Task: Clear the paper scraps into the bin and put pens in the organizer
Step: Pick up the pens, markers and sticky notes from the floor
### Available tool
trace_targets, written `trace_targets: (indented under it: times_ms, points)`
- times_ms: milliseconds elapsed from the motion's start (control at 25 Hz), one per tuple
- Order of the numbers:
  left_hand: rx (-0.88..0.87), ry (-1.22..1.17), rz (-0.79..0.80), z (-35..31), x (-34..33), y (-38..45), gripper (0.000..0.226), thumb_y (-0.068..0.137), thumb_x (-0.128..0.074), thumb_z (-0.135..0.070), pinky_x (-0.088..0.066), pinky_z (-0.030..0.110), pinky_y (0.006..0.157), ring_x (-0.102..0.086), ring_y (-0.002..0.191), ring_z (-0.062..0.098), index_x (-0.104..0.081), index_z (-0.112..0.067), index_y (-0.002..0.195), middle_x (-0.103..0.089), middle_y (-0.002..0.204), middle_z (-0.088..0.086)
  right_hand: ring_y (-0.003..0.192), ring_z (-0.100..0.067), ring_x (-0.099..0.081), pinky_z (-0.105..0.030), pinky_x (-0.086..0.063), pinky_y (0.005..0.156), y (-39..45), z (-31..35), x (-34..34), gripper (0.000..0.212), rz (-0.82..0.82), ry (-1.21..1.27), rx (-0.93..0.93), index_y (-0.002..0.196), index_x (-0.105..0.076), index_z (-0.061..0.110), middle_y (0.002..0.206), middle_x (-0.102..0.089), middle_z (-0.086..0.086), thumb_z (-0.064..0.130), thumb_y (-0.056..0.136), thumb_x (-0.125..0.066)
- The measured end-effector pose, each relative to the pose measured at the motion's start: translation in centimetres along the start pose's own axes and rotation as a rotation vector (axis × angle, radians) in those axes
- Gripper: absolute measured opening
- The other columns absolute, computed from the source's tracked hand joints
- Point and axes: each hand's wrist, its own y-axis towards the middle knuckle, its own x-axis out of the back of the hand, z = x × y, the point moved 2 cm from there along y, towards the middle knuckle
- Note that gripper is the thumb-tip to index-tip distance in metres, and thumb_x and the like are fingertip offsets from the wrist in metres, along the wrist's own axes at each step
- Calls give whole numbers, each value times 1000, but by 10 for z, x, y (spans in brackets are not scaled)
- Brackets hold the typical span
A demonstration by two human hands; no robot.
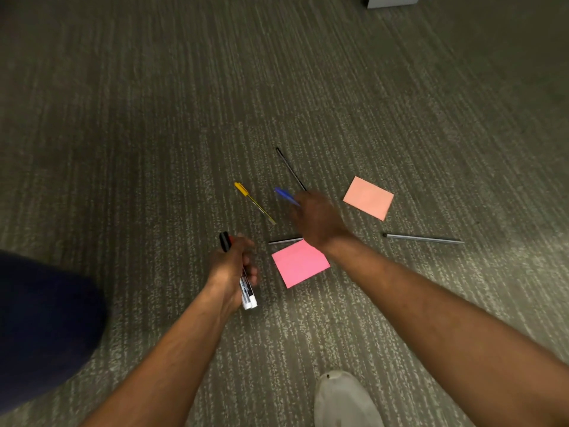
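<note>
Pens and paper squares lie scattered on a grey-green striped carpet [154, 118]. A yellow pen [254, 203] lies at a slant, with a thin black pen [291, 168] beyond it and a grey pen [423, 238] well off to the right. Another grey pen [284, 241] pokes out from under the right wrist, touching the top edge of a bright pink paper square [300, 263]. A paler, salmon-pink paper square [368, 197] lies flat near the right hand.

The right hand [317, 218] is closed around a blue pen [285, 195], whose capped end sticks out to the left past the fingers; the frame does not show whether the pen is off the floor. The left hand [232, 266] is clenched on a bundle of markers [248, 292], white barrels pointing down past the palm, black and red caps rising above the knuckles.

At the bottom edge sits the toe of a pale shoe [343, 399], with a dark blue trouser leg [46, 318] at left. A light grey box [392, 0] shows at the top edge
</note>
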Motion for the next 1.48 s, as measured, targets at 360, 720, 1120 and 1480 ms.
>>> trace_targets:
  times_ms: [360, 720, 1120, 1480]
  points:
    - [-58, -112, -18, -19, 10, 18, 9, 93, -63, -3, -29, 17, 35, -39, 33, 6, -61, -9, 87, -41, 58, 2, 104, -39, -58, -43, -48, 84, 41, 27, -61, 15, -14, -112, 124, 102, -65, 4, 107, -63, -21, 7, 88, -59]
    - [-49, -316, 270, -24, -18, 11, 17, 103, -53, -20, -58, 35, 84, -70, 90, 19, -62, -10, 113, -72, 101, 7, 67, -9, -64, -26, -51, 64, -51, 31, -28, 10, 117, 743, -270, 98, -74, 10, 76, -70, 2, 12, 95, -65]
    - [-7, -242, 485, 12, -44, -22, 19, 106, -46, -21, -64, 41, 67, -77, 89, 25, -55, -12, 91, -77, 99, 16, 66, -7, -69, -32, -54, 65, -117, 17, -3, 22, 78, 405, -120, 90, -80, 20, 78, -77, 6, 38, 93, -67]
    - [-6, -145, 410, 19, -57, -27, 21, 104, -53, -24, -32, 19, 41, -34, 38, 9, -51, -23, 83, -41, 56, -4, 67, -8, -66, -16, -48, 49, -130, -118, 70, 19, -337, 121, -438, 118, -65, 15, 99, -72, -2, 14, 100, -57]
